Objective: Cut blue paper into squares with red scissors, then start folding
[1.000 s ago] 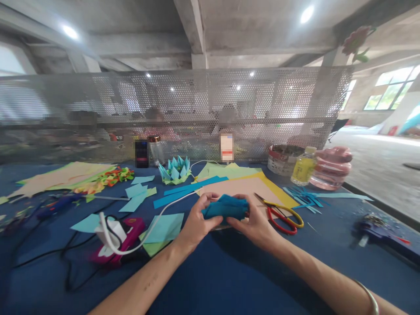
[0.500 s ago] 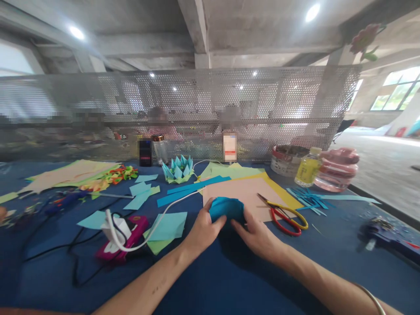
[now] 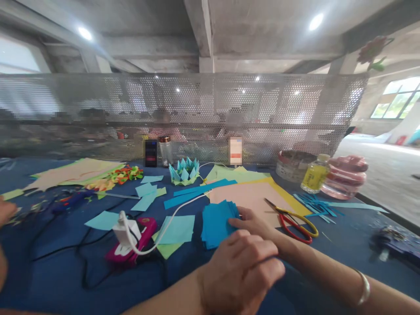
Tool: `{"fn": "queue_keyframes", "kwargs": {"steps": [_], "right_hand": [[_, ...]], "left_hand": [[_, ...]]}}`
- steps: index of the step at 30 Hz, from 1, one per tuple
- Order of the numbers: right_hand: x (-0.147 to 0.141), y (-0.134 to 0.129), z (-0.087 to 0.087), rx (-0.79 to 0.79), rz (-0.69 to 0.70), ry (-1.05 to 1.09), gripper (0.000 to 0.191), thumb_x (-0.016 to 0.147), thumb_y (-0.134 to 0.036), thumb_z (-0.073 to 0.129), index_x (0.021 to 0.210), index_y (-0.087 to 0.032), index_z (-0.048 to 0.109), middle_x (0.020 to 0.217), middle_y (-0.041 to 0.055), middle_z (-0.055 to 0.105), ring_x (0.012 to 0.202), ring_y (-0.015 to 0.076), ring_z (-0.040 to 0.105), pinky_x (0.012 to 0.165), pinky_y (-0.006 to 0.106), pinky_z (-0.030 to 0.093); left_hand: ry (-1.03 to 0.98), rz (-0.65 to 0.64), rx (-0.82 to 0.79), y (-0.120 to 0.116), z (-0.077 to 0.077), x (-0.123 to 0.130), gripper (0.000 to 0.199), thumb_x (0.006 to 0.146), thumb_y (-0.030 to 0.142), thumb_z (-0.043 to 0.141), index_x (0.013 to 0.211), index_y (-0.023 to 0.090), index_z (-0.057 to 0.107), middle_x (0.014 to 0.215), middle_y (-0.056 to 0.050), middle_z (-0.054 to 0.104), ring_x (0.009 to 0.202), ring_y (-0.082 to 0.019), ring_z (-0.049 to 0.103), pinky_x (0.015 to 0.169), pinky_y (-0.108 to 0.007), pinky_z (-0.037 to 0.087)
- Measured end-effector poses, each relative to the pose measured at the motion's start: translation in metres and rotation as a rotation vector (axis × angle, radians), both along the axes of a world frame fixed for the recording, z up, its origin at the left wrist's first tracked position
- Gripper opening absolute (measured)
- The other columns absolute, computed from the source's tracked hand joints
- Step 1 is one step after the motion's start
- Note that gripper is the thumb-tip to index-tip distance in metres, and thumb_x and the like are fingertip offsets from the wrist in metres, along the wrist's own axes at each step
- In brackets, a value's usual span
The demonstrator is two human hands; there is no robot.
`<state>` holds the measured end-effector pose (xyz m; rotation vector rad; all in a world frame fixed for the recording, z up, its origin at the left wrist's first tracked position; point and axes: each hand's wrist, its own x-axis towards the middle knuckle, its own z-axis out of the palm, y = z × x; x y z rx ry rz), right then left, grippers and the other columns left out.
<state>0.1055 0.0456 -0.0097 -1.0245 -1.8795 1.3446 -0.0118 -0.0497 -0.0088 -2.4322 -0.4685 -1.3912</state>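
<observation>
A stack of blue paper squares (image 3: pixel 215 225) lies on the dark blue tabletop, its edges slightly uneven. My right hand (image 3: pixel 254 223) grips the right edge of the stack, a finger or the thumb over the top sheet. Closer to the camera, my left hand (image 3: pixel 241 267) is raised above the table with its fingers curled in. Whether anything sits inside that hand is hidden. Beyond the stack lies a large pale pink sheet (image 3: pixel 243 194) over a yellow one. Scissors (image 3: pixel 295 223) with red and yellow handles rest partly on these sheets, to the right of my right hand.
A magenta power strip (image 3: pixel 144 232) with a white plug and cable lies to the left, near light blue paper squares (image 3: pixel 177 229). Blue paper strips (image 3: pixel 200 190) and a folded-paper ring (image 3: pixel 184 170) stand farther back. At right are a yellow bottle (image 3: pixel 315 175) and a pink jug (image 3: pixel 348 175).
The blue paper, earlier bent upward between both hands, now lies flat as a stack. My left hand has let go of it and drawn back toward the camera; my right hand stays at its right edge.
</observation>
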Motion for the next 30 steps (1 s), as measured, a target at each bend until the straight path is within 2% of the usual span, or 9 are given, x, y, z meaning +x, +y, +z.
{"fn": "queue_keyframes", "kwargs": {"steps": [4, 7, 10, 13, 17, 23, 26, 28, 30], "right_hand": [[-0.032, -0.005, 0.009, -0.211, 0.025, 0.016, 0.02, 0.068, -0.031, 0.065, 0.083, -0.017, 0.061, 0.061, -0.0035, 0.057, 0.054, 0.0109, 0.051, 0.048, 0.022, 0.043], [-0.047, -0.006, 0.011, -0.265, 0.011, 0.0, 0.017, 0.069, -0.028, 0.064, 0.081, -0.018, 0.058, 0.054, -0.006, 0.051, 0.047, 0.0095, 0.047, 0.044, 0.022, 0.04], [-0.045, -0.001, 0.012, -0.239, -0.012, 0.004, 0.017, 0.067, -0.027, 0.065, 0.079, -0.018, 0.058, 0.054, -0.0058, 0.052, 0.048, 0.0094, 0.047, 0.044, 0.021, 0.04], [-0.028, 0.008, 0.016, -0.186, -0.058, 0.012, 0.018, 0.069, -0.029, 0.064, 0.082, -0.017, 0.06, 0.06, -0.0039, 0.056, 0.051, 0.0093, 0.049, 0.045, 0.02, 0.039], [-0.009, 0.018, 0.019, -0.128, -0.113, -0.008, 0.019, 0.073, -0.031, 0.063, 0.084, -0.016, 0.061, 0.055, -0.0055, 0.052, 0.048, 0.0089, 0.047, 0.042, 0.02, 0.039], [-0.028, 0.017, -0.005, -0.078, 0.011, -0.102, 0.025, 0.07, -0.032, 0.068, 0.09, -0.018, 0.064, 0.068, -0.0017, 0.065, 0.061, 0.0136, 0.059, 0.054, 0.023, 0.046], [-0.038, 0.015, -0.013, 0.059, 0.052, -0.251, 0.03, 0.073, -0.035, 0.067, 0.098, -0.02, 0.063, 0.073, -0.0005, 0.068, 0.066, 0.0159, 0.062, 0.058, 0.026, 0.046], [-0.039, 0.017, -0.011, 0.263, 0.034, -0.421, 0.033, 0.077, -0.037, 0.064, 0.106, -0.021, 0.06, 0.076, 0.001, 0.069, 0.068, 0.0175, 0.062, 0.062, 0.028, 0.046], [-0.038, 0.026, -0.001, 0.532, -0.009, -0.603, 0.032, 0.083, -0.036, 0.058, 0.111, -0.021, 0.057, 0.082, 0.0044, 0.069, 0.075, 0.0196, 0.062, 0.066, 0.03, 0.045]], "left_hand": [[0.04, 0.007, 0.08, -0.001, -0.002, 0.003, 0.014, 0.084, 0.017, 0.051, 0.098, 0.015, 0.055, 0.095, -0.007, 0.068, 0.091, -0.016, 0.06, 0.088, -0.029, 0.042], [-0.012, 0.028, 0.063, 0.001, -0.004, 0.002, 0.015, 0.084, 0.016, 0.049, 0.098, 0.014, 0.056, 0.095, -0.007, 0.067, 0.091, -0.016, 0.06, 0.087, -0.029, 0.043], [-0.064, 0.044, 0.044, 0.002, -0.004, 0.002, 0.015, 0.084, 0.015, 0.05, 0.097, 0.013, 0.056, 0.095, -0.008, 0.067, 0.091, -0.016, 0.06, 0.088, -0.029, 0.043], [-0.104, 0.086, -0.004, 0.003, -0.004, 0.003, 0.017, 0.082, 0.012, 0.049, 0.097, 0.015, 0.055, 0.094, -0.007, 0.066, 0.089, -0.016, 0.06, 0.091, -0.031, 0.043], [-0.111, 0.08, -0.058, 0.007, -0.005, 0.006, 0.019, 0.081, 0.009, 0.046, 0.097, 0.014, 0.055, 0.092, -0.007, 0.065, 0.084, -0.015, 0.06, 0.086, -0.031, 0.045], [-0.123, 0.047, 0.034, 0.013, -0.011, 0.01, 0.014, 0.082, 0.012, 0.047, 0.092, 0.014, 0.057, 0.089, -0.007, 0.065, 0.079, -0.015, 0.059, 0.08, -0.029, 0.046], [-0.138, 0.053, 0.006, 0.014, -0.012, 0.008, 0.017, 0.082, 0.011, 0.044, 0.092, 0.013, 0.057, 0.09, -0.008, 0.065, 0.078, -0.016, 0.059, 0.074, -0.029, 0.047], [-0.154, 0.066, -0.003, 0.016, -0.011, 0.007, 0.018, 0.082, 0.009, 0.043, 0.092, 0.013, 0.057, 0.088, -0.008, 0.064, 0.075, -0.015, 0.058, 0.072, -0.029, 0.047], [-0.165, 0.081, 0.006, 0.017, -0.011, 0.007, 0.018, 0.082, 0.008, 0.042, 0.092, 0.014, 0.056, 0.086, -0.007, 0.063, 0.073, -0.015, 0.058, 0.07, -0.028, 0.046]]}}
